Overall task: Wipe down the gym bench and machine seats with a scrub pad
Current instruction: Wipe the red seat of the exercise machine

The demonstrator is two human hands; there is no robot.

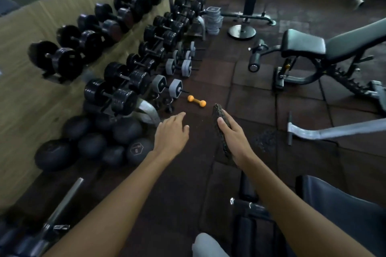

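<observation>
My right hand [235,136] grips a dark, rough scrub pad [219,119] on edge in mid air, thumb on its near face. My left hand [172,131] hovers beside it with relaxed fingers and holds nothing. Both arms reach out over the dark rubber floor. An adjustable gym bench [302,45] with a black padded seat stands at the right, well beyond my hands. A second black padded seat [338,204] lies at the lower right, just under my right forearm.
A dumbbell rack [125,81] runs along the left wall, with medicine balls [92,144] below it. A small orange dumbbell [196,101] lies on the floor ahead. A barbell [62,204] lies at the lower left. A grey frame leg [334,130] crosses the right floor.
</observation>
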